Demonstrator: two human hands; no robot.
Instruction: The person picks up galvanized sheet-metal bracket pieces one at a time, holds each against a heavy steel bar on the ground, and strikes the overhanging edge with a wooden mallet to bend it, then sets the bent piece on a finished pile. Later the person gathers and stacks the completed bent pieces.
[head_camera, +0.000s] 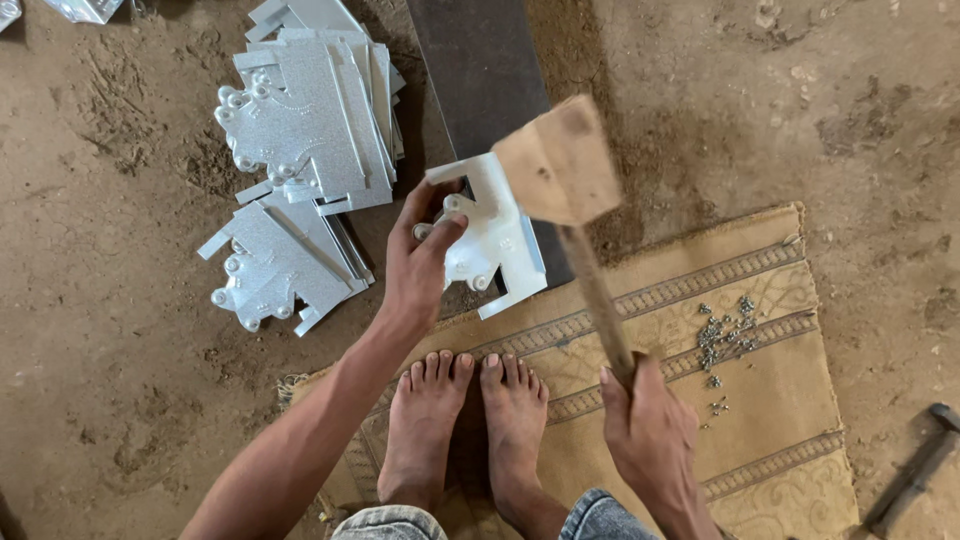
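Your left hand (420, 268) pins the white metal bracket (492, 238) flat on the dark steel bar (470, 70) to steady it, while your right hand (652, 432) grips the wooden mallet (560, 165) raised just above it.

The metal bracket (492, 235) is a bright silver, galvanised sheet piece with folded edges and small round rivet heads along its lower left side. It rests tilted on the end of a dark steel bar, its flat face turned up. The wooden mallet (570, 190) has a pale, blocky rectangular head, blurred, raised just above the bracket's right part, partly covering it. Its long brown handle runs down and to the right from the head.
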